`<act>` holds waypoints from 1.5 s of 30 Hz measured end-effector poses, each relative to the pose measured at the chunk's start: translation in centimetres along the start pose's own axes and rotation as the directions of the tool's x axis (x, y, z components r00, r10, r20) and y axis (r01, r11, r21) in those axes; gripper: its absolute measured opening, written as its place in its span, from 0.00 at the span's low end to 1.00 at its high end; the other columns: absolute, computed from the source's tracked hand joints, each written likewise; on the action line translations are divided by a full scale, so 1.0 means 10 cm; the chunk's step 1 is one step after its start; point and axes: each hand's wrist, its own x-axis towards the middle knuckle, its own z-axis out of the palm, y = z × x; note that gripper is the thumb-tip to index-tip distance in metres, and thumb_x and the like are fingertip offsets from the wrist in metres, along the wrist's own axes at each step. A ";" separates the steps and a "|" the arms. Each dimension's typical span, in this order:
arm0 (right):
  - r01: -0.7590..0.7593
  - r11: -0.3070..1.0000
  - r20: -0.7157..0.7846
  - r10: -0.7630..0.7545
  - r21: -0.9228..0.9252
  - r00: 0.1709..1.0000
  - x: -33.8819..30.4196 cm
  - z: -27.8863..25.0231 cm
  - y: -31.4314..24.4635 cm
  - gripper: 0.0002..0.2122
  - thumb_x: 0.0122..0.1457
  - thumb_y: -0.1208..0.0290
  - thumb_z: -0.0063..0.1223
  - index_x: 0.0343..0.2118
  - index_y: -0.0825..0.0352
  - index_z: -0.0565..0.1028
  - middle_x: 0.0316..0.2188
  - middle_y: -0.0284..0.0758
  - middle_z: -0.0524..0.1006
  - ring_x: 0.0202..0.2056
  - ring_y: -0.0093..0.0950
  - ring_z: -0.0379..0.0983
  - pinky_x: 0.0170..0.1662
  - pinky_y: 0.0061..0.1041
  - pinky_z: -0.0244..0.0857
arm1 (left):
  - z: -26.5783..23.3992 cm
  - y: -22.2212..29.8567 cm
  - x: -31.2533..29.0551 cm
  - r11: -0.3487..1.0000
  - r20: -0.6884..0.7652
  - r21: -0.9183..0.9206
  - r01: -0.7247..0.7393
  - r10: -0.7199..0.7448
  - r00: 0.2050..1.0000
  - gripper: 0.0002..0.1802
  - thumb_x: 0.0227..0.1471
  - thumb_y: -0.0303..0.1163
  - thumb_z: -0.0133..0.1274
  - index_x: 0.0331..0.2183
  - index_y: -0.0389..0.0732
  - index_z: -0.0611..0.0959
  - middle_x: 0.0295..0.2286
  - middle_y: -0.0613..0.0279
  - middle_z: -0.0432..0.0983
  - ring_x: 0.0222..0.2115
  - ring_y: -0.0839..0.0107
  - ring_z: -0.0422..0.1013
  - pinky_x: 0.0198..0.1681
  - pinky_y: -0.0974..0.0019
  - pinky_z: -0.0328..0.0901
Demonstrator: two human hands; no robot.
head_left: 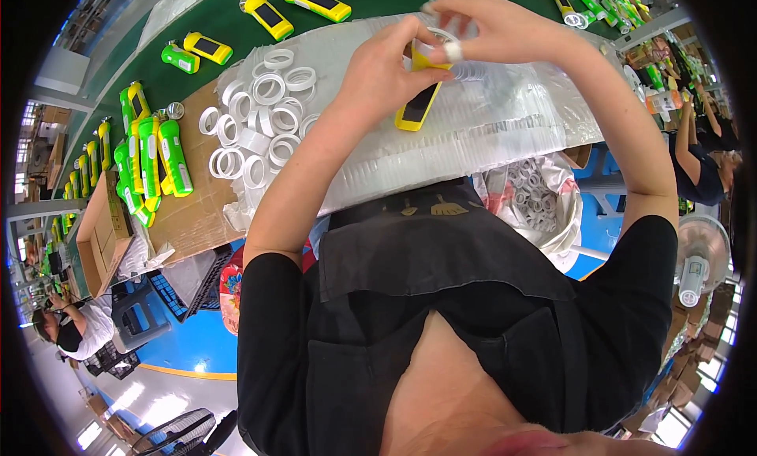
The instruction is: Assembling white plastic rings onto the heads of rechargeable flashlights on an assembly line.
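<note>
Over the plastic-wrapped pad, my left hand [392,66] is closed around a yellow flashlight [418,107] with a dark panel on its side. Its lower end points toward me. My right hand [493,32] curls round the flashlight's head end, fingers slightly blurred, with white coverings on the thumb and a fingertip. A pale ring-shaped rim [441,35] shows at that end between both hands; whether it is a separate ring is unclear. Left of my left forearm lies a loose pile of white plastic rings [268,88]. Clear round pieces [471,71] sit beside the flashlight, partly hidden by my right hand.
Green and yellow flashlights [148,160] are heaped on cardboard at the left. More yellow ones [317,2] lie on the green table [229,22] behind. A white bag of rings [536,196] hangs below the table's near edge. Other people work at far left and right.
</note>
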 end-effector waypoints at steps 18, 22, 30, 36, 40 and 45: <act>-0.004 0.963 -0.172 0.052 0.269 0.984 -0.08 0.48 0.06 0.27 0.52 0.66 0.62 0.56 0.66 0.69 0.39 0.38 0.77 0.43 0.27 0.72 0.47 0.28 0.66 | -0.10 -0.06 -0.04 1.000 -0.001 -0.013 -0.016 0.016 1.000 0.22 0.39 0.32 0.69 0.35 0.41 0.74 0.31 0.65 0.77 0.30 0.68 0.73 0.35 0.67 0.68; -0.035 0.814 -0.421 0.336 0.579 0.843 -0.19 0.95 0.05 0.33 0.49 0.60 0.65 0.56 0.69 0.67 0.42 0.39 0.75 0.44 0.30 0.73 0.48 0.30 0.67 | -0.08 -0.11 -0.04 0.999 0.021 -0.044 -0.015 0.016 1.000 0.21 0.41 0.30 0.68 0.36 0.40 0.74 0.31 0.62 0.78 0.32 0.68 0.75 0.39 0.66 0.69; -0.258 0.517 -0.126 0.594 0.816 0.794 -0.41 1.63 -0.54 0.20 0.48 0.64 0.66 0.41 0.69 0.73 0.32 0.30 0.77 0.35 0.22 0.74 0.39 0.23 0.68 | -0.08 -0.07 -0.10 0.775 0.050 -0.597 0.207 -0.221 0.974 0.18 0.44 0.28 0.66 0.30 0.41 0.71 0.36 0.59 0.77 0.36 0.74 0.72 0.40 0.68 0.69; -0.165 0.177 0.223 -0.384 0.970 0.896 -0.60 1.38 -0.28 0.22 0.43 0.72 0.67 0.43 0.63 0.73 0.35 0.30 0.76 0.37 0.21 0.73 0.42 0.23 0.67 | -0.31 0.55 -0.15 0.716 0.077 -0.689 -0.111 0.225 0.971 0.18 0.39 0.21 0.64 0.31 0.43 0.73 0.36 0.51 0.74 0.35 0.63 0.75 0.37 0.64 0.70; 0.069 0.536 0.078 -0.247 0.841 0.966 -0.02 0.91 0.20 0.26 0.42 0.73 0.66 0.49 0.64 0.72 0.48 0.37 0.74 0.50 0.31 0.70 0.53 0.31 0.63 | -0.26 0.21 0.15 0.893 -0.113 -0.224 -0.391 0.374 0.920 0.25 0.34 0.22 0.68 0.37 0.42 0.76 0.37 0.48 0.74 0.39 0.58 0.74 0.38 0.60 0.71; 0.348 0.932 -0.358 -0.362 -0.104 0.861 0.96 0.61 1.45 0.20 0.44 0.75 0.62 0.44 0.55 0.75 0.58 0.36 0.65 0.58 0.43 0.61 0.59 0.39 0.57 | -0.06 -0.56 0.73 0.895 0.030 0.287 -0.341 0.348 0.937 0.33 0.41 0.34 0.67 0.50 0.46 0.74 0.47 0.52 0.69 0.46 0.52 0.69 0.44 0.59 0.69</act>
